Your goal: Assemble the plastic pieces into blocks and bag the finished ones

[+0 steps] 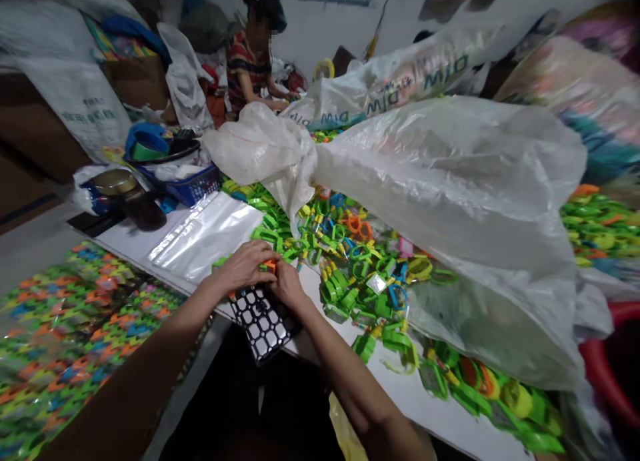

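My left hand (pixel 245 265) and my right hand (pixel 287 286) meet at the near edge of a white table (pixel 425 407). Both are curled over a small orange and green plastic piece (pixel 270 266) held between the fingertips. Just below them lies a black grid tray (pixel 263 322) with white cells, jutting over the table edge. A heap of small green, orange, blue and yellow plastic toys (pixel 360 274) spreads to the right of my hands.
Large clear plastic bags (pixel 450 201) cover the back of the heap. A stack of clear flat bags (pixel 205 237) lies left of my hands. Packed colourful pieces (pixel 65 341) lie lower left. A blue basket (pixel 185 184) and jar (pixel 117 184) stand behind. Another person (pixel 250 61) works at the far end.
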A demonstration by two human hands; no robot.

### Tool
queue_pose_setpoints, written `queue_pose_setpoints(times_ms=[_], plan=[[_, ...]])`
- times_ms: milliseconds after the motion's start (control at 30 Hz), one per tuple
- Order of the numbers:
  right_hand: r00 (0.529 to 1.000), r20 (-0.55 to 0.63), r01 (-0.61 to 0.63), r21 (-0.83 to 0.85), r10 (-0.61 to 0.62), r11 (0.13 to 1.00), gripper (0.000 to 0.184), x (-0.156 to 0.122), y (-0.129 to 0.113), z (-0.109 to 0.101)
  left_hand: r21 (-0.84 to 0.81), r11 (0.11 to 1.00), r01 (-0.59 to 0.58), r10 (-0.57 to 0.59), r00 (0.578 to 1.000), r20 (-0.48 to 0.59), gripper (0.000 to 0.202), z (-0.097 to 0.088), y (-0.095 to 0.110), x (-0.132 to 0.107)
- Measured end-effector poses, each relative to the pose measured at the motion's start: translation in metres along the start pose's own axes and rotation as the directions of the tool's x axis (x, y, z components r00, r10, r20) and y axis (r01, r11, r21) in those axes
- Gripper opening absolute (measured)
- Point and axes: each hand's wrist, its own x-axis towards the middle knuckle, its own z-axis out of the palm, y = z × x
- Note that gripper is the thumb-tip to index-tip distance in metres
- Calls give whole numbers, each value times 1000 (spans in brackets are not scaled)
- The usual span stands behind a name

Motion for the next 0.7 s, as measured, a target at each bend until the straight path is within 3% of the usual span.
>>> queue_pose_setpoints(times_ms=[67,133,200,267,400,467,533,600,700], plan=[[999,38,31,50,-33,998,17,-2,6,-18,-14,1000,-25,25,1000,4,32,-1,-3,2],[999,-32,10,23,-9,1000,23,-3,18,-39,-4,999,-38,38,999,-12,33,-2,-5,4],[981,-167,-114,-101,96,988,36,2,31,-58,25,999,-34,34,999,-17,35,-2,-7,5],[967,-186,-212,-207,174,955,43,11,40,-70,45,999,-29,29,1000,7,34,-3,-8,5],[991,-87,-127,-305,105,944,31,3,33,-71,65,997,-27,27,1000,14,33,-3,-6,4],[994,-86,-95,-409,66,908,29,-21,21,-64,76,997,-15,16,1000,-9,37,-2,-2,4],[998,24,-34,-506,54,862,29,-51,7,-55,98,994,55,-48,997,-64,39,-2,2,3],[978,193,37,-545,82,837,29,-75,-5,-47,113,974,198,-176,968,-178,39,-7,5,-1],[942,296,14,-513,161,858,32,-90,-10,-44,44,911,410,-363,847,-388,45,-23,3,-24]])
